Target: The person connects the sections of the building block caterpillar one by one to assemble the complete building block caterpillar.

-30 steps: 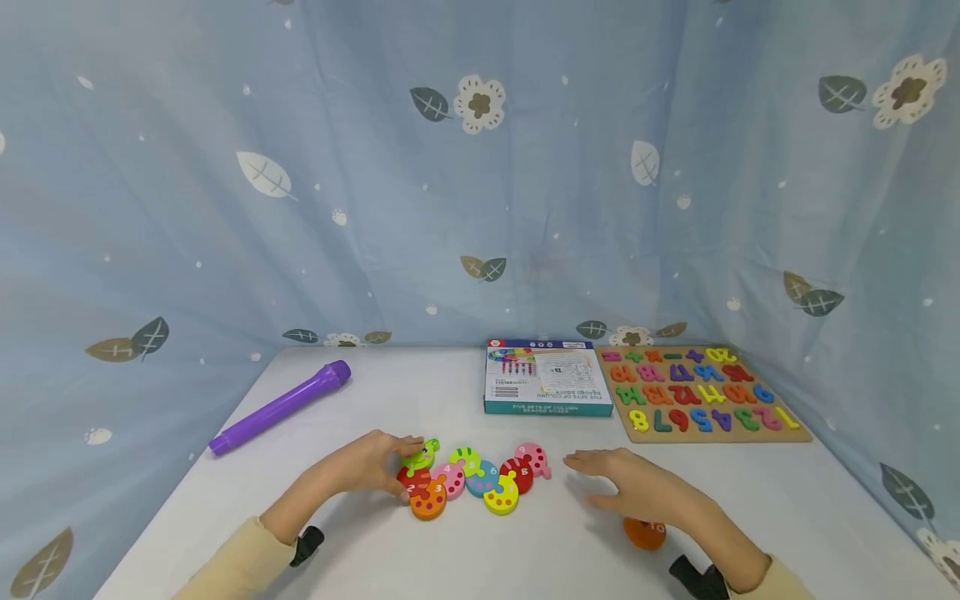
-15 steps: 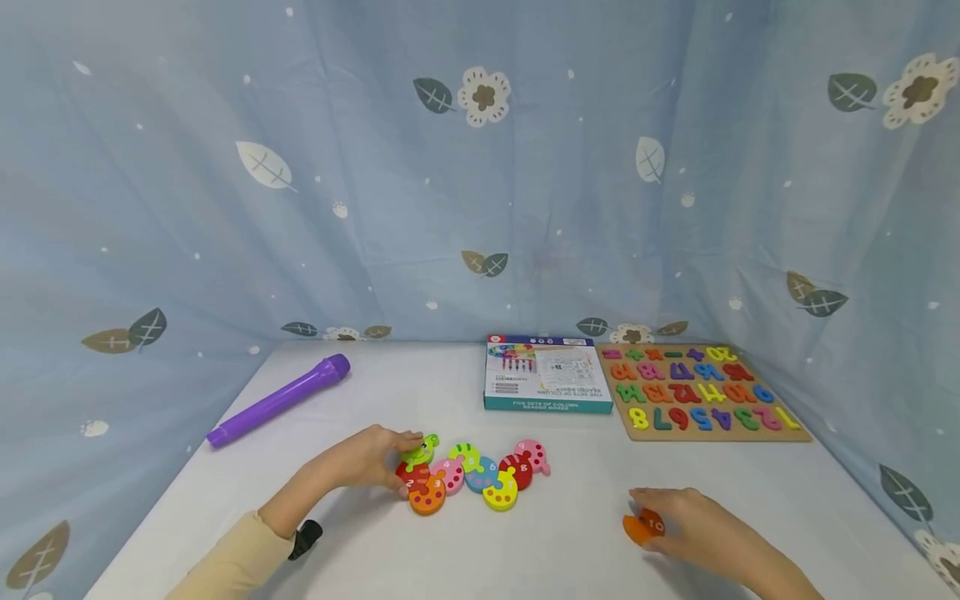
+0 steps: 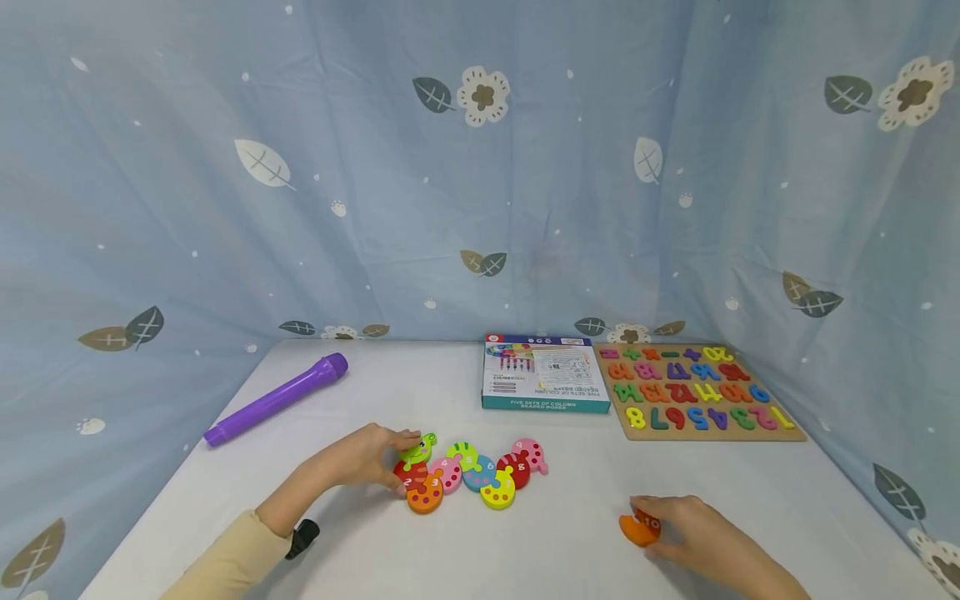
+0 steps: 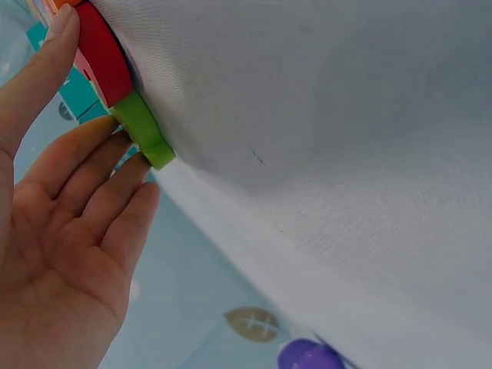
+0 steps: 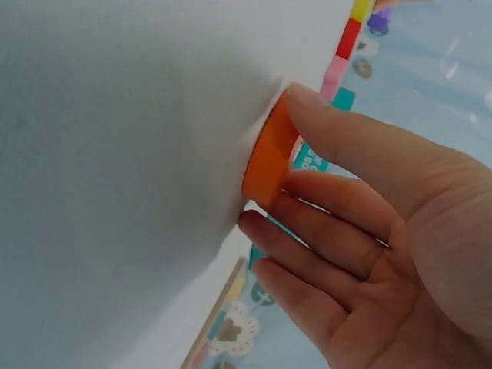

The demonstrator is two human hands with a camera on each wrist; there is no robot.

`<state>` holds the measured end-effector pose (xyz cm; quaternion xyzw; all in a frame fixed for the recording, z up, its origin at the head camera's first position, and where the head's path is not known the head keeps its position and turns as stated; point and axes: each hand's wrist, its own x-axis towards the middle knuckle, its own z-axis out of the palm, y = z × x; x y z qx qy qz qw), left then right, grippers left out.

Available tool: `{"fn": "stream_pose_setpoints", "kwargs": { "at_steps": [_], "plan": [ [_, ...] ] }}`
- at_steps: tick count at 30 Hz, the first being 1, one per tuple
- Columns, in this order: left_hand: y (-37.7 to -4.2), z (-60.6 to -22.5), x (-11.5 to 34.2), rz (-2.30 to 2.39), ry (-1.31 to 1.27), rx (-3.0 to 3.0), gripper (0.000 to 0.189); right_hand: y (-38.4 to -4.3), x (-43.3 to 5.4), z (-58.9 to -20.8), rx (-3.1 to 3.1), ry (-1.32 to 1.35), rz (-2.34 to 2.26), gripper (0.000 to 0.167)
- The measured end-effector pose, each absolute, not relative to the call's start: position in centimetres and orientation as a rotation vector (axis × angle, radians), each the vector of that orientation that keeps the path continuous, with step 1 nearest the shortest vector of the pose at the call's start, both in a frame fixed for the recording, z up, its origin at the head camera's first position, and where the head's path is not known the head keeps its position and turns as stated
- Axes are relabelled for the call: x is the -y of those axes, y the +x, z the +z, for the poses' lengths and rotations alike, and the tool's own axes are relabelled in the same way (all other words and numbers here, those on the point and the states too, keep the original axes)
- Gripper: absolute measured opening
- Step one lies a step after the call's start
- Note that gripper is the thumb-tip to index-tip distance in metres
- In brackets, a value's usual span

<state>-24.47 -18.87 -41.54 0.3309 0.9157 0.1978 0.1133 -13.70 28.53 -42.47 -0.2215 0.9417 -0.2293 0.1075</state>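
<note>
A caterpillar puzzle (image 3: 480, 473) of joined, numbered round pieces lies on the white table, its green head (image 3: 418, 450) at the left end. My left hand (image 3: 369, 458) holds that end, thumb by the red piece (image 4: 105, 55) and fingertips against the green head. Farther right, an orange puzzle piece (image 3: 640, 528) marked 10 is pinched between the thumb and fingers of my right hand (image 3: 697, 533). In the right wrist view the orange piece (image 5: 270, 152) shows its edge, at or very near the tabletop. A pink piece (image 3: 531, 455) marked 9 forms the puzzle's right end.
A purple toy microphone (image 3: 277, 400) lies at the left. At the back are a flat bead-set box (image 3: 546, 379) and, right of it, a wooden number board (image 3: 697, 392). A blue patterned curtain (image 3: 480, 183) hangs behind the table (image 3: 450, 558).
My right hand has moved right and down from beside the pink piece to the orange piece and now pinches it. My left hand stays at the caterpillar's head end.
</note>
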Motion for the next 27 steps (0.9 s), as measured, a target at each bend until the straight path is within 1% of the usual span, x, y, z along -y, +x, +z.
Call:
{"fn": "stream_pose_setpoints", "kwargs": {
  "at_steps": [11, 19, 27],
  "plan": [
    [-24.6, -41.7, 19.0, 0.587, 0.976, -2.683, 0.072, -13.7, -28.0, -42.5, -2.777, -0.677, -0.694, 0.046],
    [-24.3, -41.4, 19.0, 0.593, 0.995, -2.68, 0.071, -14.0, -26.9, -42.3, -2.799, -0.692, -0.692, 0.049],
    [-24.4, -41.4, 19.0, 0.583, 0.994, -2.676, 0.071, -15.0, -25.3, -41.6, -2.803, -0.716, -0.702, 0.047]
  ]
}}
